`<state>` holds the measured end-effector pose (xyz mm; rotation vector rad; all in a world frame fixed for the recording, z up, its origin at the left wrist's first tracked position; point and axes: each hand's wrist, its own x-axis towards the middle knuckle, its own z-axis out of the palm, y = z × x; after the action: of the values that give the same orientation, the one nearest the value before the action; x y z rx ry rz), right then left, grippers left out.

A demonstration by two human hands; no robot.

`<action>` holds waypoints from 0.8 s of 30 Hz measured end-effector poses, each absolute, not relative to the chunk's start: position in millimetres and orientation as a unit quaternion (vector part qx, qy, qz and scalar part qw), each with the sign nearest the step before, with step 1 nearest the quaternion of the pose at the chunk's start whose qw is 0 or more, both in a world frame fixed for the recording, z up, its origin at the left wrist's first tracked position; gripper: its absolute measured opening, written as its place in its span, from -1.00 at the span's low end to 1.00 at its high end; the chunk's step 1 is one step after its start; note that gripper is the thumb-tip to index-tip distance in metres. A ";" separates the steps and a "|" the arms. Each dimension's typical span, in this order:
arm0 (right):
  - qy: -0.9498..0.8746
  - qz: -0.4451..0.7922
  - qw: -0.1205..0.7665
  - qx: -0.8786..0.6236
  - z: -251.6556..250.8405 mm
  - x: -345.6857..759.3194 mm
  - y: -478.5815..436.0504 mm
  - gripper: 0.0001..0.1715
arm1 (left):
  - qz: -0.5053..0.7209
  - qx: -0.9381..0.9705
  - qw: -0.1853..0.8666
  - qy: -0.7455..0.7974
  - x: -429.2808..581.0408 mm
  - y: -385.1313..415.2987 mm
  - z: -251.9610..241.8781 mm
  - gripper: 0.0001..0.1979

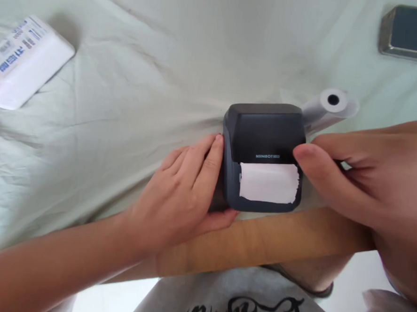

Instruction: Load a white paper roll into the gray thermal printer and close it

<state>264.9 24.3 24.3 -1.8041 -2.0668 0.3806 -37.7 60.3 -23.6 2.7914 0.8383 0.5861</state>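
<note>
A dark label printer (266,136) marked NIIMBOT lies on the cloth near the table's front edge. A piece of white paper (269,182) with ragged edges lies over its front part, below the dark lid. My left hand (183,187) holds the printer's left side, fingers along the side and thumb at the front corner. At the right side is my right hand (363,170), its thumb against the lid's right edge and its other fingers curled, partly hidden.
Behind the printer's right side lies a white paper roll (324,109) with a dark core. A dark metal-edged box (412,34) sits at far right, a white labelled packet (34,60) at far left. A wooden edge (260,237) runs along the front.
</note>
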 end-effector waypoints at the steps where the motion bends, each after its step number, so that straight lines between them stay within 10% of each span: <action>1: -0.762 0.120 0.174 -0.612 22.3 264.3 27.2 0.06 | 0.194 0.937 0.077 0.280 -37.9 59.8 -22.8 -0.03; 24: -0.717 0.140 0.191 -0.656 30.0 275.5 25.7 -0.13 | 0.207 0.926 0.119 0.293 -34.1 64.1 -25.0 -0.01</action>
<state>275.5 25.7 30.0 -1.8413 -2.0136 0.3926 -34.1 64.1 -25.0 2.7067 0.8567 0.6059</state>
